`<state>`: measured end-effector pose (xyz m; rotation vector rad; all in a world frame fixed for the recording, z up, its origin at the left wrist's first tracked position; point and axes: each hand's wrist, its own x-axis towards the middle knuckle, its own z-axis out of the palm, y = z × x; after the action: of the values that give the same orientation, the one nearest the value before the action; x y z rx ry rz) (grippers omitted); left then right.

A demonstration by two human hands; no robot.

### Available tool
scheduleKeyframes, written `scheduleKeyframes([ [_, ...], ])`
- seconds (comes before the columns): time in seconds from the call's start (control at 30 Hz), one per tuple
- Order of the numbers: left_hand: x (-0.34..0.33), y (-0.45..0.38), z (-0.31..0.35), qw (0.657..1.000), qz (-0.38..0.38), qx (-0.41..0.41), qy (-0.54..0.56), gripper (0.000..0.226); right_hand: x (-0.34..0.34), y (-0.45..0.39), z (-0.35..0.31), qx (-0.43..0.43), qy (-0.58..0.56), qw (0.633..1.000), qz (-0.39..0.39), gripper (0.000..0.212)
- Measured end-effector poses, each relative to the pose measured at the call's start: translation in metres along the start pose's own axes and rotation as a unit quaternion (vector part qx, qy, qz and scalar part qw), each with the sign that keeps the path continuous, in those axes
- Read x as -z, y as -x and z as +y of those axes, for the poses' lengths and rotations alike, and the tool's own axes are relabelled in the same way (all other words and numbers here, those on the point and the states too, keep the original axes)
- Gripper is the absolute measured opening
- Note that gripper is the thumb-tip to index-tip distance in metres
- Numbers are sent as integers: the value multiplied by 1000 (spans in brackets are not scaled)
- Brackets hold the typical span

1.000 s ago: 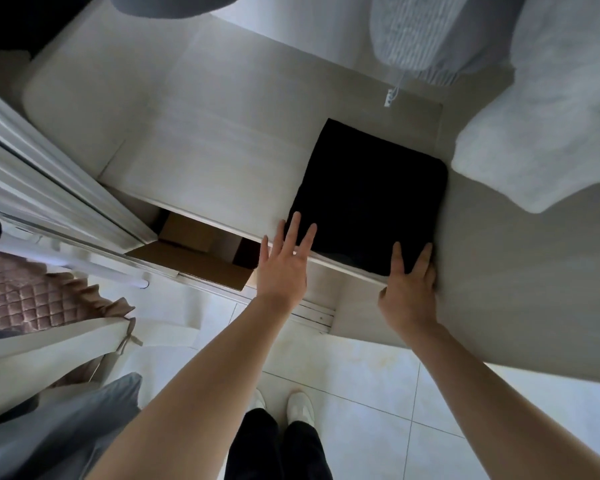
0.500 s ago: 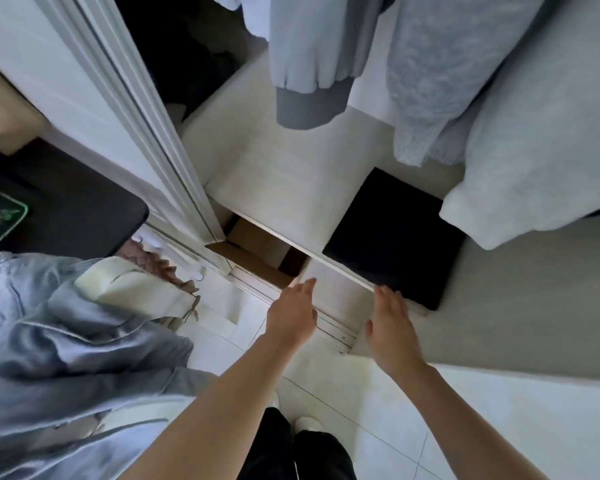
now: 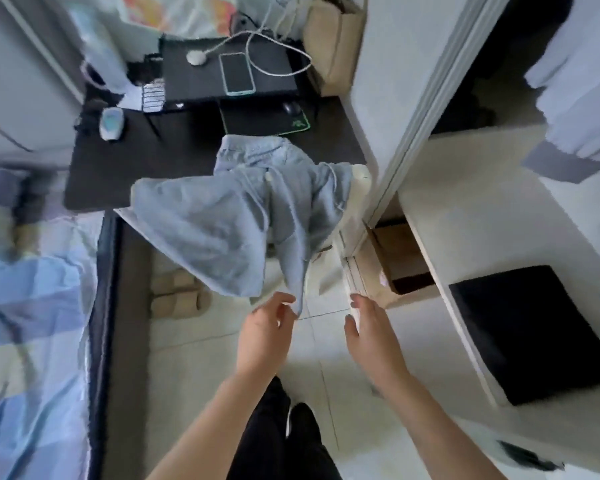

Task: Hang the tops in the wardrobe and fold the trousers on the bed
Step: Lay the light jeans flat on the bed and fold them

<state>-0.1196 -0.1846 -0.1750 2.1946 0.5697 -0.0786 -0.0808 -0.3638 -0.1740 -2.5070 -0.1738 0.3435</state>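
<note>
Left hand [image 3: 264, 336] at blue garment [image 3: 236, 216] hem (blurred)

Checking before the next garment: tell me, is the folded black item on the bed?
No, the folded black item lies on the wardrobe shelf, at the right.

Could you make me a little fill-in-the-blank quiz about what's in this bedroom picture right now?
1. The light blue garment is draped over a white ____.
2. The phone lies on the ____ desk.
3. The folded black garment sits on a shelf inside the ____.
4. The left hand reaches toward the hem of the ____ garment, and the right hand holds nothing.

Missing words: chair; black; wardrobe; blue
</note>
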Motion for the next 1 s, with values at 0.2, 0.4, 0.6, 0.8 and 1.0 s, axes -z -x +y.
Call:
scheduleKeyframes([
  [0.2,70,67,-58,980,133,127,73,23,-37,8,-79,117,4,990,-73,33],
  [0.4,138,62,-81,977,170,119,55,20,-55,-10,-163,199,5,978,-65,31],
  [0.6,204,21,-77,983,153,56,89,23,-44,-39,-231,249,25,968,-9,32],
  [0.8,251,-49,-43,985,161,-37,42,26,-1,-88,-271,265,51,962,47,33],
  [1.0,237,-145,-11,996,51,-30,-72,35,29,-196,-256,180,104,978,20,34],
])
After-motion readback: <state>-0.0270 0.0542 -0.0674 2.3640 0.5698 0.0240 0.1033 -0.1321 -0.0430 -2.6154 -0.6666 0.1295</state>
